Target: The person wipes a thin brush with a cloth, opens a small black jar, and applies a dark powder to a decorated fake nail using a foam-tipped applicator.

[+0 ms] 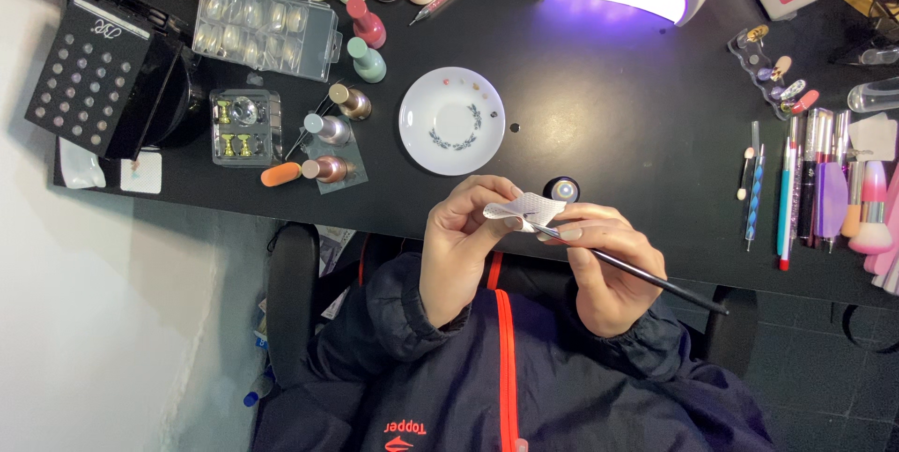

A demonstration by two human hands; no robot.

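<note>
Left hand (459,246) pinches a white wipe (517,208) folded round the brush (637,272) tip; right hand (609,269) grips the thin black brush handle. Both held above the black table (609,115) edge; small jar (562,190) just behind, white saucer (451,120) farther back.

Matt black table (609,115), glossy plate (452,120)

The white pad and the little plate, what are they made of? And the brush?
The pad looks like soft cotton or paper wipe: matte, textured, folding between the left hand fingers. The plate looks like glazed ceramic: glossy white with a painted leaf ring. The brush, in the right hand, has a thin black handle, plastic or painted wood; I cannot tell which.
</note>
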